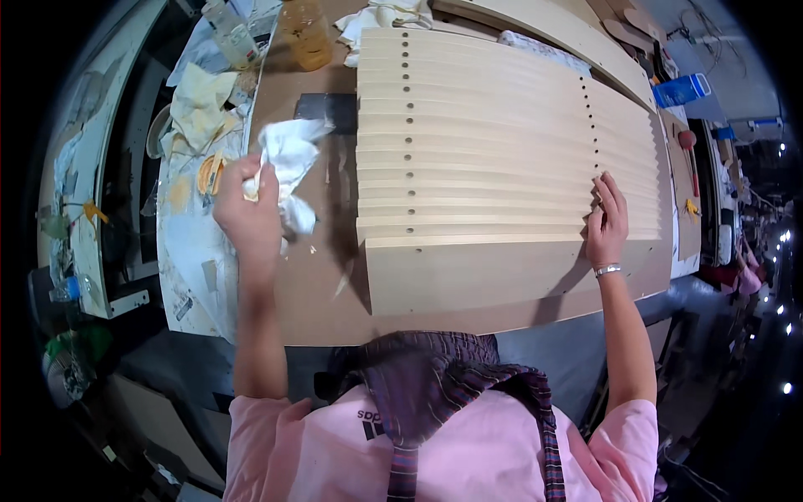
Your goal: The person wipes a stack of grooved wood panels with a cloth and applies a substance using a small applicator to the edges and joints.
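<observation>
My left hand (249,209) is raised over the left part of the table, its fingers closed on a crumpled white cloth (290,157) that hangs loosely from the grip. To the right lies a row of long beige panels (493,146), set close together with their edges stepped like slats. Dark round holes run across them in two lines, one near each end. My right hand (609,224) rests on the nearer panels by the right line of holes, fingers extended against the surface. The nearest panel shows its broad face toward me.
Beyond my left hand stand a bottle of amber liquid (306,33) and a clear bottle (230,33). A yellowish cloth (201,105) and an orange ring-shaped roll (211,172) lie on the stained left side. A blue container (682,89) and a red-headed tool (687,140) are at the far right.
</observation>
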Demonstrator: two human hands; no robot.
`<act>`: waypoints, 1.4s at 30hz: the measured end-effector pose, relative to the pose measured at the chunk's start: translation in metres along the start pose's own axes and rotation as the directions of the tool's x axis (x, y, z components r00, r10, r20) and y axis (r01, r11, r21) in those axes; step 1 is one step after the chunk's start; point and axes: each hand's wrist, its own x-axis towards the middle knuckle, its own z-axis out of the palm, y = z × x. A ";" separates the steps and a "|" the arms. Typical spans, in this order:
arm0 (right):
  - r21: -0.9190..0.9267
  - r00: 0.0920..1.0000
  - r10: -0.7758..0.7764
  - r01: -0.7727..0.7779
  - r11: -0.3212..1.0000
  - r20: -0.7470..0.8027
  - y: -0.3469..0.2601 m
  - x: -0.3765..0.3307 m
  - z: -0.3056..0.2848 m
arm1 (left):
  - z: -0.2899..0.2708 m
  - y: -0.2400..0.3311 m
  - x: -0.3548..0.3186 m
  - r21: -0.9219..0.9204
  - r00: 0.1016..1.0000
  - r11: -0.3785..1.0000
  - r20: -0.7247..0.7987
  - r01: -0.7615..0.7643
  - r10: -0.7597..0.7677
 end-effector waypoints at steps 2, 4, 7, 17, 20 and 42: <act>-0.019 1.000 0.004 -0.004 1.000 -0.004 0.003 -0.003 0.000 | 0.023 0.060 0.006 -0.160 0.990 0.987 0.142 0.036 -0.013; -0.026 1.000 -0.002 0.001 1.000 -0.009 0.005 -0.003 0.000 | 0.053 0.102 0.001 -0.197 0.843 0.875 0.242 -0.443 0.481; -0.012 1.000 -0.005 0.005 1.000 -0.015 0.008 -0.003 0.002 | 0.087 0.117 -0.014 -0.320 0.568 0.754 0.509 -0.573 0.647; 0.010 0.996 0.022 -0.021 1.000 -0.082 0.007 -0.004 0.000 | 0.028 0.092 0.021 -0.124 0.810 0.918 0.436 -0.377 0.392; -0.002 0.998 0.022 -0.022 1.000 -0.055 0.001 0.001 0.001 | 0.065 0.121 -0.006 -0.344 0.451 0.716 0.592 -0.608 0.668; -0.091 0.993 0.012 -0.023 0.996 -0.117 0.007 -0.006 0.000 | -0.014 0.107 0.027 -0.105 0.557 0.855 0.717 -0.508 0.419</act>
